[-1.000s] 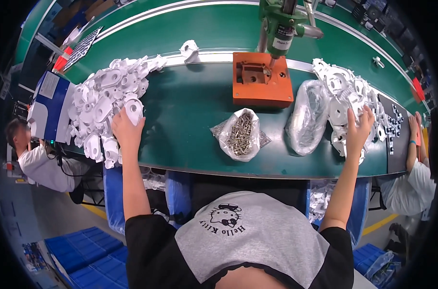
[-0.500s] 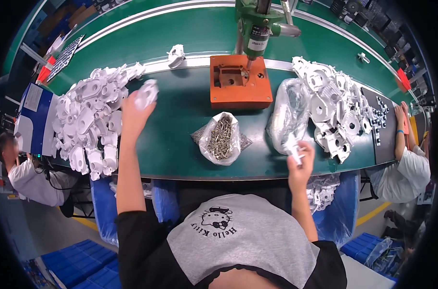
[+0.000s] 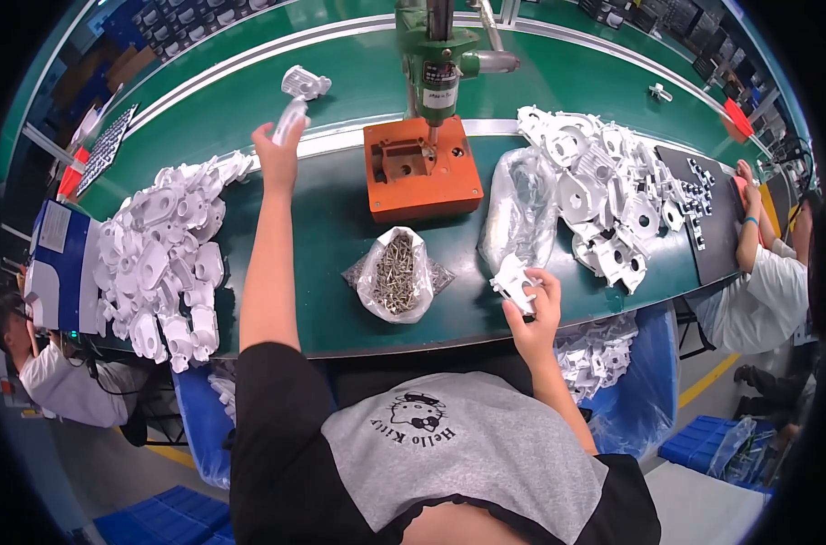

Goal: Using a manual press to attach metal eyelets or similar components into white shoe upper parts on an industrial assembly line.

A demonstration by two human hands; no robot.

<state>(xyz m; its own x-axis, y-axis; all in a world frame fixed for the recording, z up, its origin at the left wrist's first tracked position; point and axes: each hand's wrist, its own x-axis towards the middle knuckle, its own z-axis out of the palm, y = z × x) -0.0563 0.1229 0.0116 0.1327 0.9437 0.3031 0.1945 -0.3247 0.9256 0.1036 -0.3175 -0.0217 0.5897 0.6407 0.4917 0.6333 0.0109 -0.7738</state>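
White parts, head view: two held, one per hand; one lone part [image 3: 305, 84] beyond the rail [image 3: 336, 139]; two heaps, left heap [image 3: 163, 250] and right heap [image 3: 604, 186], on the bench [image 3: 295, 318].
Left hand [image 3: 278, 156]: arm stretched forward, grasping a blurred part [image 3: 290, 120] near the rail; long axis points away, leaning right.
Right hand [image 3: 538, 313]: elbow bent, fingers pinching an openwork part [image 3: 514, 282] near the bench's front edge; long axis unclear.
Orange fixture [image 3: 431, 195]: one, between the heaps.
Screw bag [image 3: 374, 291]: one, open.

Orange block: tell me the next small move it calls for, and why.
I'd probably bring the left hand and its white part rightward toward the orange block: the block's recess shows no white part in it, and the right hand holds another piece.
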